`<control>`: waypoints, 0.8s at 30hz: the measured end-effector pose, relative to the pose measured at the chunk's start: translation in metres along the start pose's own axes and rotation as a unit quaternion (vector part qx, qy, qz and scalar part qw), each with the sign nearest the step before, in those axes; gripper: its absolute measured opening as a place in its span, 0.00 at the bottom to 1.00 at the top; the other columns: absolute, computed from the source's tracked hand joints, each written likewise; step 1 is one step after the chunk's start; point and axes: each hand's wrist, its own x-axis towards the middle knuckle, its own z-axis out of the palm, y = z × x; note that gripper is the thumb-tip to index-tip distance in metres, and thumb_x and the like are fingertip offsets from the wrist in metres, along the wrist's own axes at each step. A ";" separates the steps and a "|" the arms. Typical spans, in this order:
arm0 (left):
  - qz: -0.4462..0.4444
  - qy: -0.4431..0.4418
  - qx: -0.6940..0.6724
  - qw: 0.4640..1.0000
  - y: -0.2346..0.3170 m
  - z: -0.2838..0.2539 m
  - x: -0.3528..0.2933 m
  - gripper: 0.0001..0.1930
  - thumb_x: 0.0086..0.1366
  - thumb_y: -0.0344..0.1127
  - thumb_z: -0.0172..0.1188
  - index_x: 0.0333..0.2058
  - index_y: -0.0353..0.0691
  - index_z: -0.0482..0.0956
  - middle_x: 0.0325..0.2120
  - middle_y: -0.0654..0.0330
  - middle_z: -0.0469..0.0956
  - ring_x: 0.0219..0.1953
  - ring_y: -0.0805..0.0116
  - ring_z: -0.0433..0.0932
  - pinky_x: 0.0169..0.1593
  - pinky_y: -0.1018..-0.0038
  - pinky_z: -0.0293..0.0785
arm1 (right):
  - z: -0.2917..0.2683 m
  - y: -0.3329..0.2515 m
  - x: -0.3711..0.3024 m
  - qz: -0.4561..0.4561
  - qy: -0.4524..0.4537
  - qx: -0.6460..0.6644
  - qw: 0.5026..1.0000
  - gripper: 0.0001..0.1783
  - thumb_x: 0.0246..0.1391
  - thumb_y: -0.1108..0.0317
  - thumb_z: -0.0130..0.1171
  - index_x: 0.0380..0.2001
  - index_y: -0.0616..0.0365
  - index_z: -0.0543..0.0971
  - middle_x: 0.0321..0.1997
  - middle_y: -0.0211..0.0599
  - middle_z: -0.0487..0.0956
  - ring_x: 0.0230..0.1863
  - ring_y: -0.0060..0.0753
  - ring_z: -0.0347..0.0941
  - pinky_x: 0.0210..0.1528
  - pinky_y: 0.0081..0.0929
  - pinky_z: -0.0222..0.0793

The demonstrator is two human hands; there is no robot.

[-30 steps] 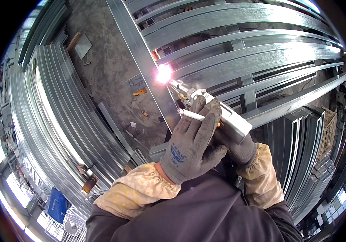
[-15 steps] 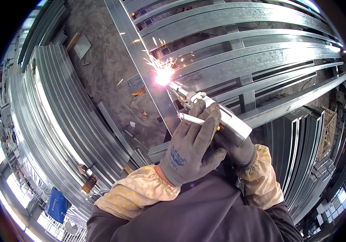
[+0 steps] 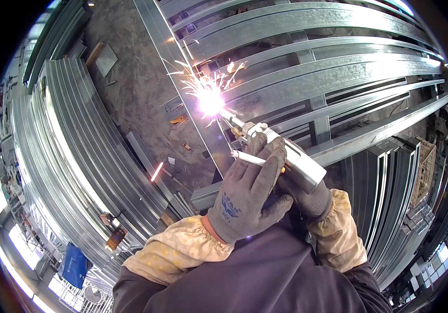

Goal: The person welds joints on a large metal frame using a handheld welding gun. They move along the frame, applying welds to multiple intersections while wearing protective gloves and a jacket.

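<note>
My right hand (image 3: 310, 201), in a grey glove, grips a silver welding gun (image 3: 299, 164) from below; most of its fingers are hidden behind the gun and my other hand. The nozzle points up and left at a metal beam (image 3: 178, 70), where a bright white-pink glare throws sparks and hides the contact point. My left hand (image 3: 247, 195), gloved too, lies against the gun's near side with its fingers extended together and thumb apart. Between those fingers sits a white cigarette (image 3: 248, 157) with an orange end and a glowing tip.
Parallel galvanized rails (image 3: 307, 78) run off to the right from the beam. A stack of long metal profiles (image 3: 88, 141) lies at left, with a blue bag (image 3: 74, 265) near its lower end. More upright-edged profiles (image 3: 378, 203) are at right. Scraps lie on the floor (image 3: 125, 62).
The glare has grown larger and the sparks spread wider, with a glowing streak now at lower left. Both hands and the welding gun hold almost the same place.
</note>
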 end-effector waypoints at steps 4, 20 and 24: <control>-0.003 -0.004 0.007 1.000 0.003 -0.001 -0.001 0.51 0.55 0.37 0.70 0.72 0.33 0.49 0.67 0.39 0.65 0.71 0.35 0.58 0.70 0.46 0.56 | 0.001 -0.003 -0.002 0.026 0.004 0.015 1.000 0.33 0.59 0.78 0.61 0.67 0.62 0.67 0.72 0.48 0.64 0.71 0.43 0.63 0.70 0.37 0.62; -0.061 -0.065 0.003 0.996 0.014 -0.006 -0.004 0.45 0.59 0.43 0.68 0.70 0.31 0.57 0.68 0.42 0.62 0.70 0.33 0.60 0.68 0.43 0.61 | 0.000 -0.002 -0.011 0.027 -0.003 0.028 0.999 0.35 0.59 0.78 0.61 0.69 0.63 0.64 0.72 0.48 0.64 0.72 0.41 0.62 0.71 0.36 0.61; -0.053 -0.059 0.001 0.997 0.014 -0.004 -0.006 0.45 0.59 0.44 0.68 0.69 0.31 0.57 0.68 0.41 0.63 0.70 0.33 0.60 0.68 0.42 0.61 | -0.003 0.005 -0.012 0.017 -0.030 -0.007 0.999 0.37 0.59 0.78 0.62 0.70 0.64 0.61 0.72 0.47 0.65 0.71 0.39 0.63 0.71 0.36 0.61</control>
